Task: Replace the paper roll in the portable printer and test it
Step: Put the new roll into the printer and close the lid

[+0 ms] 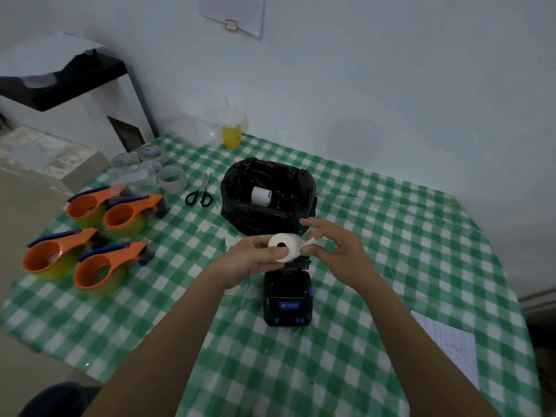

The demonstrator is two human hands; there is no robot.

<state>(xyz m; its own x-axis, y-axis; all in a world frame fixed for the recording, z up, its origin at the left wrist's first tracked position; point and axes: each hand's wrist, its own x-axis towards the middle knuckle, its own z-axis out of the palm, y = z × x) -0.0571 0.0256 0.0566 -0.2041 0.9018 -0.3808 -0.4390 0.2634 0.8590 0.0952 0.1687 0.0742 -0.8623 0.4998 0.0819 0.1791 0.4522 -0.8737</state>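
Observation:
My left hand (pixel 255 257) holds a white paper roll (pixel 285 246) in the air, its hollow core facing me. My right hand (pixel 337 251) pinches the loose end of the paper (pixel 310 242) at the roll's right side. Just below both hands, the black portable printer (pixel 287 299) with blue buttons rests on the green checked tablecloth (pixel 391 236); its lid is open toward the far side. Behind the hands stands a bin lined with a black bag (pixel 267 197), and another white paper roll (pixel 261 195) lies inside it.
Several orange tape dispensers (pixel 90 236) sit at the left. Clear tape rolls (pixel 156 167) and black-handled scissors (pixel 200 192) lie beyond them. A cup of yellow drink (pixel 231 130) stands at the back by the wall. A printed sheet (pixel 451 347) lies at the right edge.

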